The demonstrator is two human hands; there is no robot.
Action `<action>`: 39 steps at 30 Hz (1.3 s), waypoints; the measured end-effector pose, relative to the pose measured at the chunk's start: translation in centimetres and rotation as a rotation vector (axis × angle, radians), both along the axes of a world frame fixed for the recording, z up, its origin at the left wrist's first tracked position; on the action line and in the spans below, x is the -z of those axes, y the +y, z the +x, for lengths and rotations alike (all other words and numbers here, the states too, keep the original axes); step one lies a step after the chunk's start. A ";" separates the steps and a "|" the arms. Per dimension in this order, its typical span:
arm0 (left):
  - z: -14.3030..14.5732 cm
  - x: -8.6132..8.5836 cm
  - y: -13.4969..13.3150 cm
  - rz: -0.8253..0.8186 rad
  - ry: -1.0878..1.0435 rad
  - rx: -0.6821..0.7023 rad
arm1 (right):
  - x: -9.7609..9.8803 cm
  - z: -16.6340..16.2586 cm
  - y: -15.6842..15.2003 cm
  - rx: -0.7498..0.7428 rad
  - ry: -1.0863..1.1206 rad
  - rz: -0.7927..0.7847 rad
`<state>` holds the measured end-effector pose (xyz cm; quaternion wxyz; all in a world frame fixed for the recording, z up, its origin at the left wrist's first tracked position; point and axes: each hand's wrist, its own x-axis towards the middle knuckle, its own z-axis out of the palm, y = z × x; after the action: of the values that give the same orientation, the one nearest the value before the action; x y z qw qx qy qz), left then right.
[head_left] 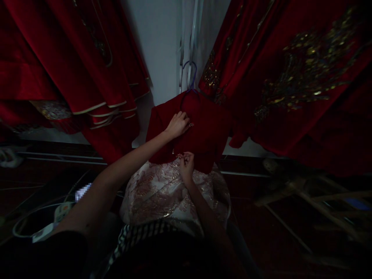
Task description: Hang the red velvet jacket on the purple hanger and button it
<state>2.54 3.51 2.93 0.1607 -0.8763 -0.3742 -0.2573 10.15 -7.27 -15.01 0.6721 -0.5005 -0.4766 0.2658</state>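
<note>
A short red jacket (203,128) hangs from a purple hanger (192,73), above a pale pink-and-gold brocade skirt (162,190). On the upper front of the jacket lies my left hand (178,124), fingers curled and closed on the cloth beside a small beaded ornament (191,124). Lower down, near the hem, my right hand (187,163) pinches another beaded ornament (179,155) between thumb and fingers. A third small sparkling piece (173,151) shows just left of it. The dim light hides exactly how the fingertips meet the cloth.
Red garments with pale trim (101,104) hang at the left, and a red gown with gold sequins (308,66) hangs at the right. Behind the hanger stands a pale door or wall panel (162,46). A wooden frame (316,205) lies low at the right; a white cable (20,223) is at lower left.
</note>
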 end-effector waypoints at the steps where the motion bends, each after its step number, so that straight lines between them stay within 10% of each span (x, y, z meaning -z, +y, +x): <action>1: -0.1 -0.1 0.1 0.043 0.021 0.035 | 0.0 0.0 -0.1 -0.003 0.003 0.005; 9: -2.3 0.6 0.9 0.103 -0.031 0.262 | -4.2 -0.1 -1.5 0.257 -0.105 0.201; 17: -2.7 1.4 -1.1 -0.039 -0.518 -0.084 | -15.7 -0.3 4.2 0.011 -0.149 0.267; 23: -3.7 1.7 -0.3 -0.080 -0.546 -0.205 | -16.2 -1.9 9.9 0.073 -0.265 0.061; 34: -12.8 -4.8 4.9 0.016 -0.185 -0.486 | -19.2 15.8 8.8 0.426 -0.942 0.026; 39: -11.4 -5.6 6.1 -0.341 -0.399 -0.529 | -20.7 19.0 9.9 0.403 -1.079 -0.040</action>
<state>-8.91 9.63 8.52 -0.0029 -0.6961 -0.6492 -0.3066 29.15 2.59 5.68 0.3616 -0.6586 -0.6423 -0.1515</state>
